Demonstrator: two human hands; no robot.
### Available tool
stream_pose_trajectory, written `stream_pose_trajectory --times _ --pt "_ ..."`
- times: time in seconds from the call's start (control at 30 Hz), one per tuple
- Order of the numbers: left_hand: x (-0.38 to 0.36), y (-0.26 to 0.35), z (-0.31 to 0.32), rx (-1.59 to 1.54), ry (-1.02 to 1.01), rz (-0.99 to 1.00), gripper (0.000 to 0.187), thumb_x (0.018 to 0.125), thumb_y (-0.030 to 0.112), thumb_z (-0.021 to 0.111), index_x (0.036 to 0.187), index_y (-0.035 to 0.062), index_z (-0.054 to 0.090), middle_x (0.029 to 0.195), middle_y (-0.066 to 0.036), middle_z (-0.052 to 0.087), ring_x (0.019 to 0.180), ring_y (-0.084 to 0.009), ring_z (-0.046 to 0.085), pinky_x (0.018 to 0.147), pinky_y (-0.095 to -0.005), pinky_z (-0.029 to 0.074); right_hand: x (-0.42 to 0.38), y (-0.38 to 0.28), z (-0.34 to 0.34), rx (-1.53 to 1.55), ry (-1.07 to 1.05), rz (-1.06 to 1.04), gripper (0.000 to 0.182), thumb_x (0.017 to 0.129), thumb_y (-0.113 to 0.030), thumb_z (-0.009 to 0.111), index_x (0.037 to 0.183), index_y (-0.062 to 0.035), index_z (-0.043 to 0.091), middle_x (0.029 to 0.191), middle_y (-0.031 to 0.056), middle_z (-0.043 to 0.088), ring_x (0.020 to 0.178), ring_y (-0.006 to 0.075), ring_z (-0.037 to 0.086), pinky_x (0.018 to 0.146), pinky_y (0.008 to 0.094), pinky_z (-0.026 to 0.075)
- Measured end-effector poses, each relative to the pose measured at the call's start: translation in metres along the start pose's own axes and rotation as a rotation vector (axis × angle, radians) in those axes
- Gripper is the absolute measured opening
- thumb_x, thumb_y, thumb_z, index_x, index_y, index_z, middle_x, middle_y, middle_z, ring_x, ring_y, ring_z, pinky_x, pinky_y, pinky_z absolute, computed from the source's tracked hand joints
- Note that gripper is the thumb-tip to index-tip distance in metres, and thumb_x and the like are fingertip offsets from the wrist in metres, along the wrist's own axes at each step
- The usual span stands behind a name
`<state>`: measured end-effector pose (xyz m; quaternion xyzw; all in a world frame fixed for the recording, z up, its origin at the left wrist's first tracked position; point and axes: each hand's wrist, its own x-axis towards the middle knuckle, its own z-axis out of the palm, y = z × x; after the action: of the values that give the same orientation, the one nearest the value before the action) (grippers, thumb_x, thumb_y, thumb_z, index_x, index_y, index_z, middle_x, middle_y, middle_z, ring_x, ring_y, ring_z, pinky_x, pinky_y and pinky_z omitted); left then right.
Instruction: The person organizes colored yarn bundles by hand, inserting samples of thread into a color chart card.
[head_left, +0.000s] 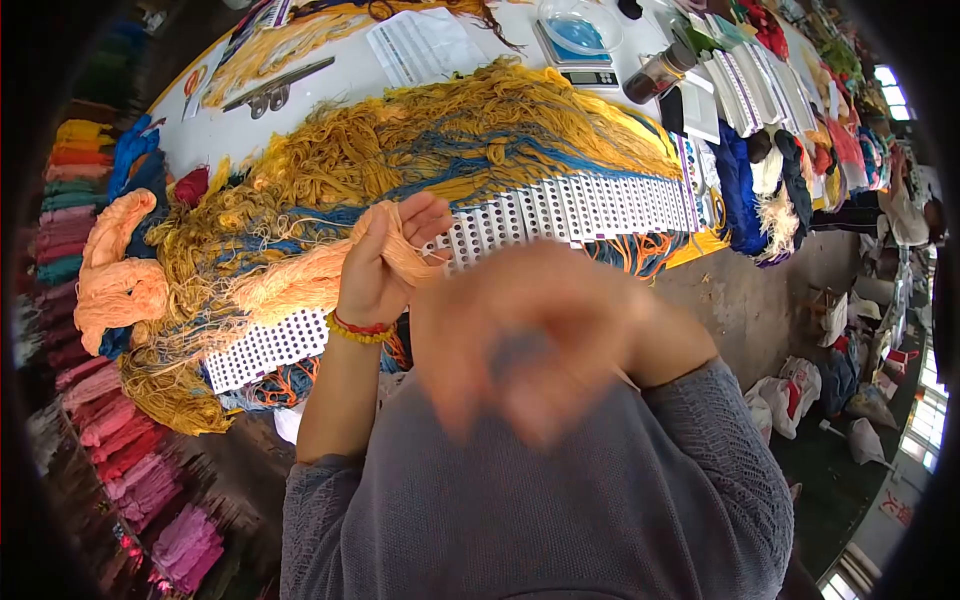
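My left hand [385, 258], with a red and yellow band at its wrist, holds a looped end of peach yarn [300, 280] between thumb and palm. The rest of that yarn stretches left over the table. My right hand [530, 340] is raised close to the camera in front of my grey sweater, smeared by motion, and what it holds, if anything, cannot be made out. Beneath and beyond my hands lie white punched strips [580, 205] and a large heap of mustard and blue yarn [400, 140].
A blue scale [585, 50] with a clear bowl, a dark jar [660, 72], a paper sheet [425, 48] and a metal tool [280, 88] are on the far side of the table. Coloured skeins hang at the left. Bags [790, 395] lie on the floor at right.
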<state>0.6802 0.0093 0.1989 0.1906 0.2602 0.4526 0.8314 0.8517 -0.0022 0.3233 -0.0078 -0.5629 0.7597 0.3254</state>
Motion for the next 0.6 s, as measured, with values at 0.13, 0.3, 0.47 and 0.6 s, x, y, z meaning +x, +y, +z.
stream_pose_trajectory --times 0.13,0.3,0.47,0.6 --pt "0.003 0.002 -0.003 -0.068 -0.152 0.035 0.045 0.091 0.033 0.034 0.115 -0.0043 0.043 0.113 -0.014 0.05 0.102 -0.021 0.05 0.086 -0.0326 0.041 -0.013 0.1 -0.046 -0.54 0.654 0.059 0.01 0.074 -0.008 0.061 0.083 -0.0055 0.058 0.072 0.0015 0.057 0.063 0.0089 0.051 0.055 0.0221 0.041" --pt "0.005 0.001 -0.015 0.041 -0.107 -0.016 0.046 0.092 0.035 0.028 0.117 -0.0013 0.043 0.121 -0.014 0.044 0.097 -0.0205 0.05 0.083 -0.0323 0.041 -0.018 0.11 -0.044 -0.943 0.591 0.383 0.013 0.071 -0.011 0.062 0.084 -0.0075 0.06 0.066 0.0022 0.054 0.058 0.0114 0.051 0.052 0.0227 0.041" --pt "0.005 0.001 -0.017 0.067 0.014 -0.004 0.038 0.091 0.03 0.036 0.108 -0.0015 0.049 0.107 -0.012 0.052 0.088 -0.0176 0.052 0.074 -0.03 0.044 -0.02 0.121 -0.052 -1.003 0.622 0.29 0.007 0.072 -0.01 0.062 0.077 -0.006 0.059 0.076 0.0049 0.055 0.054 0.0133 0.049 0.05 0.0239 0.04" --pt "0.01 -0.006 -0.047 -0.129 0.172 -0.034 0.027 0.089 0.026 0.042 0.091 0.0016 0.054 0.084 -0.007 0.056 0.072 -0.0141 0.052 0.061 -0.027 0.045 -0.019 0.117 -0.055 -0.372 0.649 0.224 0.009 0.077 -0.009 0.06 0.071 -0.0055 0.054 0.086 0.006 0.054 0.054 0.0107 0.048 0.05 0.0234 0.04"
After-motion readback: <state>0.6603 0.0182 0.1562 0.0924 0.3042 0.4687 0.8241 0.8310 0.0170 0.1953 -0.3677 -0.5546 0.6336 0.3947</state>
